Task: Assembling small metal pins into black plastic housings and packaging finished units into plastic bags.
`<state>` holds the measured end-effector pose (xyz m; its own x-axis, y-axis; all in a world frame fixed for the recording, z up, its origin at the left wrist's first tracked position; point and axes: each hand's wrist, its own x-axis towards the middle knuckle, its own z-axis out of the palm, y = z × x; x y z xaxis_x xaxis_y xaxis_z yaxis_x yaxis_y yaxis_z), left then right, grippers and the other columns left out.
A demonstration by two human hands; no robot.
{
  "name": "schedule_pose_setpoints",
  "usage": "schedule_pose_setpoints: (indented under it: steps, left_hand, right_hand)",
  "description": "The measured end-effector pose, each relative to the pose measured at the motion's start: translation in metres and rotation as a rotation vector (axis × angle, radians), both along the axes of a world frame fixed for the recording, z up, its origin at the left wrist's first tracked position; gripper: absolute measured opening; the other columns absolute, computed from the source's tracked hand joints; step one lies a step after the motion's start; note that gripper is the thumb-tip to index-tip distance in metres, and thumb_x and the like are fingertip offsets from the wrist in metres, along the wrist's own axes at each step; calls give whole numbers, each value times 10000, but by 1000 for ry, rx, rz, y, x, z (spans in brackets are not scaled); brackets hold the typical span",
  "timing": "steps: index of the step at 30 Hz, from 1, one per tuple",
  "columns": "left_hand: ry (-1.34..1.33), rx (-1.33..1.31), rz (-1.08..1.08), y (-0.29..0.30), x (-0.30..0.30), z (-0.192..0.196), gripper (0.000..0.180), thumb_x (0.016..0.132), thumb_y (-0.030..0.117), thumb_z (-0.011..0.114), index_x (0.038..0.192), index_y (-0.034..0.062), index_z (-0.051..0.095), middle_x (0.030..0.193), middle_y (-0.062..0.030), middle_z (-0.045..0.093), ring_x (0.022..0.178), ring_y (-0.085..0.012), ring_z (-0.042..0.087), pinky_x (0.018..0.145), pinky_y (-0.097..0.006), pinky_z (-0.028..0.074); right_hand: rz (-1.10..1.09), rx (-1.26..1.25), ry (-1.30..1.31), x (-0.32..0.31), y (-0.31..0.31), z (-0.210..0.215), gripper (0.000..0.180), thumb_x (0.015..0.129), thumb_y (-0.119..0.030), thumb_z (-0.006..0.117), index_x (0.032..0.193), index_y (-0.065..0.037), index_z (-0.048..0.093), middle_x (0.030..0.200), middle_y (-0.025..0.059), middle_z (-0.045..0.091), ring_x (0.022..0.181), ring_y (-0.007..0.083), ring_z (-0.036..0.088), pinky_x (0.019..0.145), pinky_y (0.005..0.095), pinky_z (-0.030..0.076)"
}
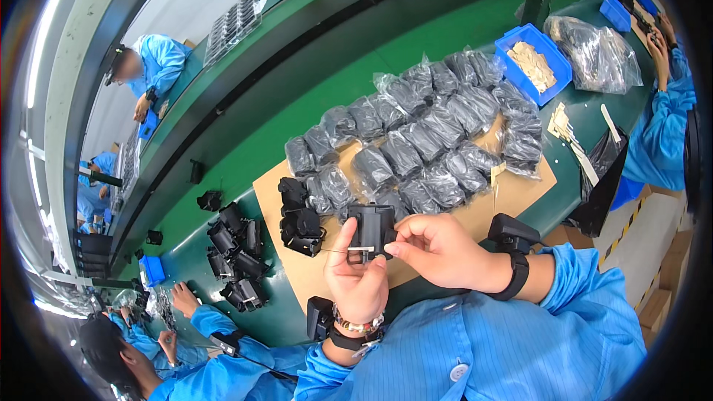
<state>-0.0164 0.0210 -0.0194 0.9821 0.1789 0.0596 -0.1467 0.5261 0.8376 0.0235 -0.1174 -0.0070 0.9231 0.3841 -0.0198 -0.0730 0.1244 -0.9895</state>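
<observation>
Housing at near centre: cupping it in the left hand, pinching at its near right corner with the right hand, possibly on something small, too hidden to tell. Holding it unbagged, so judging it unfinished. Seeing many bagged units on the cardboard beyond, likely done; seeing bare units at left, likely left to do.
</observation>
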Motion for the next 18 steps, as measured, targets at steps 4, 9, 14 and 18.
schedule_pose_setpoints:
  steps: [4,9,14,18]
  left_hand:
    - [-16,5,-13,1,0,-1,625,738,-118,546,1319,-23,338,1146,-181,567,1043,-246,574,951,-404,426]
    - [-22,-58,-17,1,0,-1,623,720,-184,482,1311,-35,354,1159,-185,553,1047,-221,573,927,-353,449]
    - [2,-19,-3,0,-2,-3,607,737,-120,490,1319,-12,353,1185,-188,537,1074,-268,552,969,-432,407]
    - [5,-93,16,-4,-1,3,626,716,-177,484,1311,-34,356,1162,-190,551,1052,-235,572,935,-362,441]
  right_hand:
    - [28,-40,21,2,-2,3,148,821,-122,637,793,19,605,635,52,581,553,61,455,485,243,363]
    - [32,-164,-164,6,-5,9,136,807,-122,631,792,11,606,649,118,606,513,153,543,475,288,398]
    - [26,-214,-278,8,-6,9,134,804,-124,623,774,4,601,640,128,606,513,219,576,475,315,419]
    - [9,-181,-273,6,-5,8,141,805,-126,626,769,8,598,631,132,599,494,211,560,466,313,406]
